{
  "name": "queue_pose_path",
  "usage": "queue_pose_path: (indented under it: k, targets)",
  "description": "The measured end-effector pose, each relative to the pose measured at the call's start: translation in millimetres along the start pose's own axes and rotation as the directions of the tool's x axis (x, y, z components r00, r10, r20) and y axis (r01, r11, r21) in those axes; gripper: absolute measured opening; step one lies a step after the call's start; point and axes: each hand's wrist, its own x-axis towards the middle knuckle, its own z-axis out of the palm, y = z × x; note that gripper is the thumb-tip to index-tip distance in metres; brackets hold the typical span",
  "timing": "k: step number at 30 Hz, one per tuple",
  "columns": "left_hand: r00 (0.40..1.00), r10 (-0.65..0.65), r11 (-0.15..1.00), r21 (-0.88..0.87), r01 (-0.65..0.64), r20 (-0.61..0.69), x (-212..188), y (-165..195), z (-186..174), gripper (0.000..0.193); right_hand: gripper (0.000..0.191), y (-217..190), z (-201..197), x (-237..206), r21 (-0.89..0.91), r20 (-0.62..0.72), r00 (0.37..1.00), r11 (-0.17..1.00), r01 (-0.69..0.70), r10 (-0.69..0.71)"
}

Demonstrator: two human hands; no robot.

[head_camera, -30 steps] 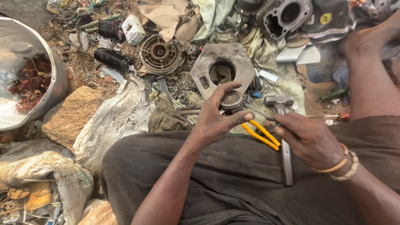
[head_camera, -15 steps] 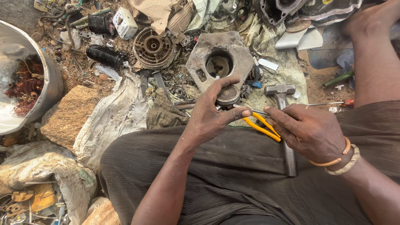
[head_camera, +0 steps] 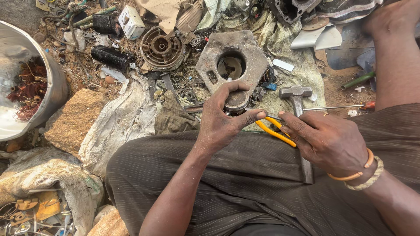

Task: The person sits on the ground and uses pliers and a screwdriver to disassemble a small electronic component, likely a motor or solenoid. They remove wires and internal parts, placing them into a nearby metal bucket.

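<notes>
My left hand (head_camera: 225,120) grips a round metal piston-like part (head_camera: 236,101), thumb and fingers wrapped around its rim, held just above my lap. My right hand (head_camera: 326,140) holds yellow-handled pliers (head_camera: 274,130), whose jaws point toward the part. A hammer (head_camera: 299,113) lies beside my right hand, its handle running under the hand across my brown garment. Just beyond the part lies a grey metal housing (head_camera: 232,61) with a round bore.
A steel bowl (head_camera: 54,94) with copper wire stands at far left. A stone block (head_camera: 72,120), sacks, a round finned rotor (head_camera: 162,47), a black cylinder (head_camera: 111,57), a screwdriver (head_camera: 337,106) and scattered scrap surround me. A bare foot (head_camera: 391,19) rests at top right.
The view has shifted up so the ground items sit lower in frame. My left hand keeps its grip on the round part; my right hand with the pliers has edged closer to it.
</notes>
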Motion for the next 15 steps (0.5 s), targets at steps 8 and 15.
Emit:
queue_pose_path:
  k: [8, 15]
  targets:
    - [0.998, -0.001, 1.000, 0.010, 0.002, -0.068, -5.3, 1.6, 6.2, 0.062, 0.044, -5.7, -1.1, -2.4, 0.016, 0.001, 0.999, 0.999, -0.051, 0.051]
    - [0.996, -0.029, 0.973, -0.226, 0.047, 0.082, -8.4, -7.2, -3.0, 0.058, 0.049, -12.0, -7.6, -4.1, 0.060, -0.005, 0.996, 0.995, -0.084, 0.084]
